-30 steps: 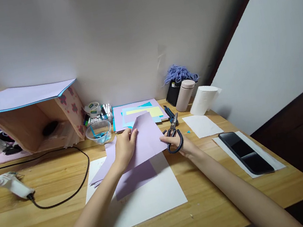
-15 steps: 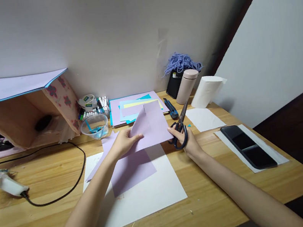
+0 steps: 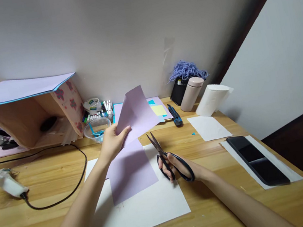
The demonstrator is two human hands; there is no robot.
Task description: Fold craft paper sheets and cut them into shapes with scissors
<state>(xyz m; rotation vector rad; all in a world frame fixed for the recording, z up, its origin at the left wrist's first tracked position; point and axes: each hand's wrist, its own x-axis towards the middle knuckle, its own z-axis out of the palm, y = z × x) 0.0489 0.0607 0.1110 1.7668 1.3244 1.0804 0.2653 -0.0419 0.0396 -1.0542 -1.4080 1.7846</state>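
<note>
Between the thumb and fingers of my left hand [image 3: 113,140] is a folded sheet of purple paper [image 3: 140,113], raised above the table with its crease tilted up. My right hand [image 3: 178,167] has its fingers through the handles of black-handled scissors [image 3: 156,143]. The blades are slightly apart and point up and left, just below the raised paper and not touching it. Beneath lies another piece of purple paper [image 3: 132,174] on a large white sheet [image 3: 156,209] with small reddish marks.
Left are a glue gun [image 3: 4,182] with a black cord and an open box [image 3: 30,118]. Behind stand a clear bowl [image 3: 97,128], markers [image 3: 106,109] and a utility knife [image 3: 175,115]. Rightward are a tumbler [image 3: 191,93], paper roll [image 3: 213,99], yarn [image 3: 186,69] and phone [image 3: 256,160].
My right hand has let go of the purple paper's edge and moved down and left with the scissors, whose blades have parted. My left hand has raised and tilted the paper.
</note>
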